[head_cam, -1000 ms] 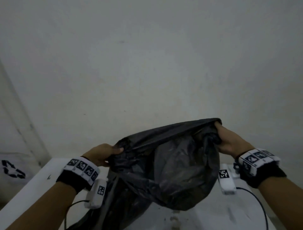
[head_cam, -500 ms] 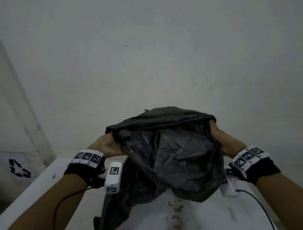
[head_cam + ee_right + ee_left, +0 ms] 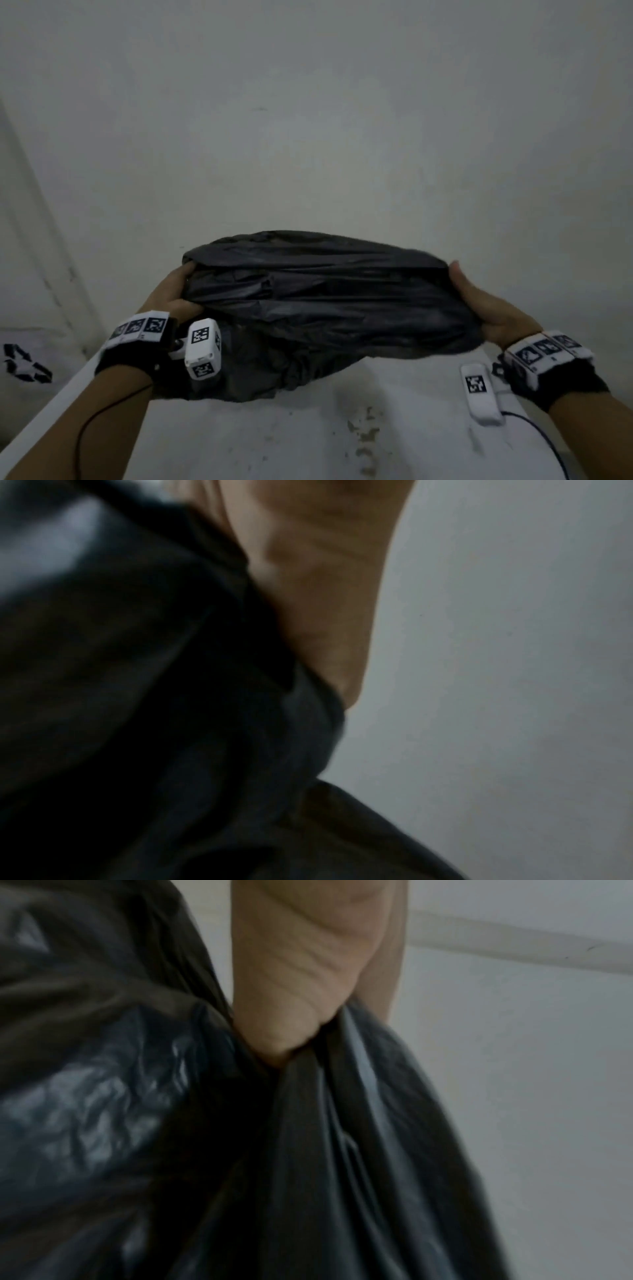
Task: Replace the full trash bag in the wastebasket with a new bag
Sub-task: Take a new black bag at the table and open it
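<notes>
A black plastic trash bag (image 3: 318, 301) is stretched wide between both hands above a white surface (image 3: 308, 438). My left hand (image 3: 173, 291) grips the bag's left edge, its fingers buried in the plastic; the left wrist view shows the thumb (image 3: 294, 988) pressed into gathered folds of the bag (image 3: 137, 1123). My right hand (image 3: 479, 305) grips the right edge, thumb on the outside. In the right wrist view the hand (image 3: 318, 588) lies against the bag (image 3: 154, 696). The bag's lower part hangs down at the left. No wastebasket is visible.
A plain white wall (image 3: 308, 120) fills the background. At the far left a white container shows a black recycling symbol (image 3: 25, 365). The white surface has a stained patch (image 3: 366, 438) near its middle. A thin cable (image 3: 548, 442) runs from the right wrist.
Both hands have moved apart, pulling the bag's mouth from a rounded opening into a wide, flat stretch. The left wrist has turned, and the view has shifted closer.
</notes>
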